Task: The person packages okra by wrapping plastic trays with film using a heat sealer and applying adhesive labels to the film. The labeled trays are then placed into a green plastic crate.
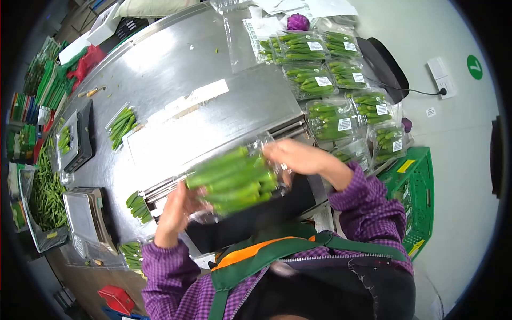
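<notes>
Between my two hands is a clear plastic pack of okra (234, 181), slightly blurred and tilted. My left hand (178, 210) is closed on its near left end, while my right hand (298, 156) grips the film at its upper right corner. The pack is held above a film-wrapping machine with a white plate (160, 146) and a black front (256, 216). Part of the machine's front edge is hidden behind the pack and my hands.
Labelled okra packs (328, 114) lie in rows at the right, with a purple cabbage (298, 22) behind. A green crate (424, 197) stands right. Two scales (88, 216) and a bin of loose okra (48, 197) are left. More okra (122, 125) lies on the steel table (181, 48).
</notes>
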The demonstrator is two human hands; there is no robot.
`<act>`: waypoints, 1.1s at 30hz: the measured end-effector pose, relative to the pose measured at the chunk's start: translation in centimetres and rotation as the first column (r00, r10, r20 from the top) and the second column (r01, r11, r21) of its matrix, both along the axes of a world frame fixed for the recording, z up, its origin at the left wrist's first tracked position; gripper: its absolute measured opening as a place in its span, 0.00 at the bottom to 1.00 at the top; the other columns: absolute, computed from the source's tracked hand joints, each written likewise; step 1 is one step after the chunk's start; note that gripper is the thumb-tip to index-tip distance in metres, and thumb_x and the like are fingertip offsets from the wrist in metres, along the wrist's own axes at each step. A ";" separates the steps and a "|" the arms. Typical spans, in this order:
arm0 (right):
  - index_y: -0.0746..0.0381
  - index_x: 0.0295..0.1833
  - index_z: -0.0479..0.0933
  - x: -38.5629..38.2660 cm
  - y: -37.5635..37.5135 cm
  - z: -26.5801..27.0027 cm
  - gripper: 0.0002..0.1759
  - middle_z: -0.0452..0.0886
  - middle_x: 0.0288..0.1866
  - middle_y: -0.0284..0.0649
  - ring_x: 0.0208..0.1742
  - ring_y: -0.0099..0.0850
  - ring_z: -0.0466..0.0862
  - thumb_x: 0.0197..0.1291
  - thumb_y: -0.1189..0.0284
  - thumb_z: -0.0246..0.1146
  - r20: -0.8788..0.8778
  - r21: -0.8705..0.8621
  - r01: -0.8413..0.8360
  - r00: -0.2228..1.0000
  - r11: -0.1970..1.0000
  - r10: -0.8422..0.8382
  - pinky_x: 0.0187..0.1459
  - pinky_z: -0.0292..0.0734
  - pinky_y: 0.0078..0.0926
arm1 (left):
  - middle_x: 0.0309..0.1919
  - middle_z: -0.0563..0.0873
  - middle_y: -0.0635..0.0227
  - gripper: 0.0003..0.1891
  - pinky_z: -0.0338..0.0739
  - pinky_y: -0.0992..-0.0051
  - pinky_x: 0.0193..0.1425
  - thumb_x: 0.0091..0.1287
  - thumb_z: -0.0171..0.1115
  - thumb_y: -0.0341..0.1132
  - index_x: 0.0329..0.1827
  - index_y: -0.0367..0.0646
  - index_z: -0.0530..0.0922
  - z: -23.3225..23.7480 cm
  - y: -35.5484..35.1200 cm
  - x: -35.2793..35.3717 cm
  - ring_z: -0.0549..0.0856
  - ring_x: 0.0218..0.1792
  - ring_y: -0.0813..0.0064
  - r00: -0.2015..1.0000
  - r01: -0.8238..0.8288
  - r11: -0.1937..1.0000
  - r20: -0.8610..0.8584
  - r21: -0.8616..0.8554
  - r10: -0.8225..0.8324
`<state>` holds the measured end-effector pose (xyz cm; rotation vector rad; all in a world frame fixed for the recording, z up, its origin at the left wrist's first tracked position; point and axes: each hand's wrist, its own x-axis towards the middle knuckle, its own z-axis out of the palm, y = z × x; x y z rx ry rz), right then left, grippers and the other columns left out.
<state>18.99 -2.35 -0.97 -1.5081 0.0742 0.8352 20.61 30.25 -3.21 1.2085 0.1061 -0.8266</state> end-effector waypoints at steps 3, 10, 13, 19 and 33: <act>0.69 0.55 0.65 -5.3 0.5 0.3 0.26 0.75 0.42 0.42 0.24 0.28 0.82 0.71 0.55 0.43 -0.094 -0.027 -0.063 0.994 0.998 0.060 0.25 0.78 0.23 | 0.50 0.77 0.51 0.28 0.83 0.59 0.45 0.72 0.41 0.54 0.55 0.33 0.67 0.4 0.7 -5.4 0.84 0.40 0.58 0.976 0.051 0.997 -0.207 -0.059 -0.062; 0.73 0.45 0.70 -9.8 1.4 -5.7 0.28 0.73 0.29 0.41 0.19 0.31 0.79 0.71 0.54 0.43 -0.148 -0.047 0.008 0.989 0.999 -0.015 0.23 0.81 0.27 | 0.50 0.76 0.51 0.33 0.82 0.61 0.46 0.71 0.44 0.56 0.56 0.26 0.67 -2.6 0.5 -8.1 0.83 0.43 0.57 0.931 0.102 0.994 -0.355 0.047 -0.079; 0.71 0.44 0.72 -12.5 2.2 -5.5 0.26 0.73 0.25 0.39 0.19 0.30 0.78 0.70 0.55 0.45 -0.244 -0.162 -0.002 0.969 0.987 -0.038 0.22 0.78 0.27 | 0.39 0.81 0.57 0.32 0.80 0.72 0.40 0.71 0.44 0.56 0.52 0.28 0.71 -3.7 1.5 -11.5 0.82 0.36 0.68 0.945 0.147 0.952 -0.321 0.268 -0.055; 0.67 0.42 0.78 -14.8 4.5 -9.7 0.10 0.80 0.25 0.35 0.24 0.21 0.76 0.64 0.70 0.57 0.484 -0.201 0.644 0.720 0.738 -0.497 0.28 0.70 0.20 | 0.14 0.69 0.81 0.18 0.57 0.84 0.19 0.73 0.50 0.44 0.32 0.39 0.78 -6.6 2.5 -17.5 0.64 0.15 0.91 0.944 -0.320 0.807 0.233 0.496 0.232; 0.68 0.44 0.79 -25.1 3.1 -12.0 0.10 0.83 0.33 0.40 0.34 0.22 0.80 0.61 0.73 0.57 0.173 -0.453 0.455 0.888 0.766 -0.426 0.38 0.74 0.22 | 0.18 0.77 0.75 0.13 0.66 0.81 0.22 0.70 0.53 0.37 0.34 0.37 0.80 -12.9 6.8 -24.6 0.73 0.20 0.86 0.997 -0.081 0.702 0.054 0.707 0.061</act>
